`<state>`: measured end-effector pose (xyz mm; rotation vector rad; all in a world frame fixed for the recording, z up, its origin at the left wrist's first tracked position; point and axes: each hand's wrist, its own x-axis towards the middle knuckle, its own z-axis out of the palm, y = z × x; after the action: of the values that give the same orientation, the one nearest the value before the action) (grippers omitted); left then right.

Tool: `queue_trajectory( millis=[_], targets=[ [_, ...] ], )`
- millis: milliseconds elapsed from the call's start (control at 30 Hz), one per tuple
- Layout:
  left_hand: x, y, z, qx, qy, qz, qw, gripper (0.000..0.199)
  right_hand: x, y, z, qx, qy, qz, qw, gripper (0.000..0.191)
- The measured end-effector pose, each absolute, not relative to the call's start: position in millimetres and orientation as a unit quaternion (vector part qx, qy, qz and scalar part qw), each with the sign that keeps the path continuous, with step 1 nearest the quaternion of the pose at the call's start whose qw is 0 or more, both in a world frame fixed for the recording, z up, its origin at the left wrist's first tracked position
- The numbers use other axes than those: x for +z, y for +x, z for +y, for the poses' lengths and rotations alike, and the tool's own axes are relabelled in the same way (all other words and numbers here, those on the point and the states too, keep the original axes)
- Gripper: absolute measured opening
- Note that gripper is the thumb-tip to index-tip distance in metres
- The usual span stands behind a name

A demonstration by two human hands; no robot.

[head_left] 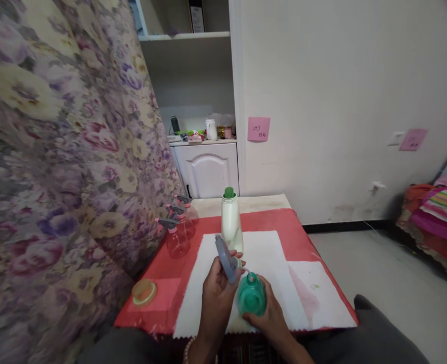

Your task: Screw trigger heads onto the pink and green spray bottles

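Observation:
Near the front of the table, my right hand [269, 309] is wrapped round a small green translucent spray bottle [252, 298], its neck bare. Just to the left, my left hand [216, 285] grips a grey trigger spray head [226, 259], tilted, with a pale collar. A thin tube appears to run from the spray head toward the bottle's mouth; whether its tip is inside I cannot tell. Behind both hands stands a tall pale green bottle [230, 220] with a green piece in its open top.
Several pink clear spray bottles [178, 243] line the table's left edge beside a floral curtain [75, 151]. A yellowish round lid [144, 293] lies front left. White sheets [267, 247] cover part of the red tablecloth [295, 232]. A cabinet [208, 169] stands behind.

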<state>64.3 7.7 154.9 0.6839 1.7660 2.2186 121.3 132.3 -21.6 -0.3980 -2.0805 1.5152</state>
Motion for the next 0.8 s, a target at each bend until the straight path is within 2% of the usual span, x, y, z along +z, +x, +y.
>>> queue_trajectory(
  millis=[333,600,800],
  targets=[
    [165,64,-2,0.675,0.329,0.640,0.160,0.038,-17,122,131,0.566,-0.146,-0.767,0.264,0.090],
    [170,73,-3,0.613,0.411,0.657,0.153,0.029,-24,123,128,0.544,-0.163,-0.778,0.269,0.086],
    [173,79,-6,0.582,0.467,0.654,0.127,0.032,-39,120,128,0.536,-0.155,-0.778,0.290,0.085]
  ],
)
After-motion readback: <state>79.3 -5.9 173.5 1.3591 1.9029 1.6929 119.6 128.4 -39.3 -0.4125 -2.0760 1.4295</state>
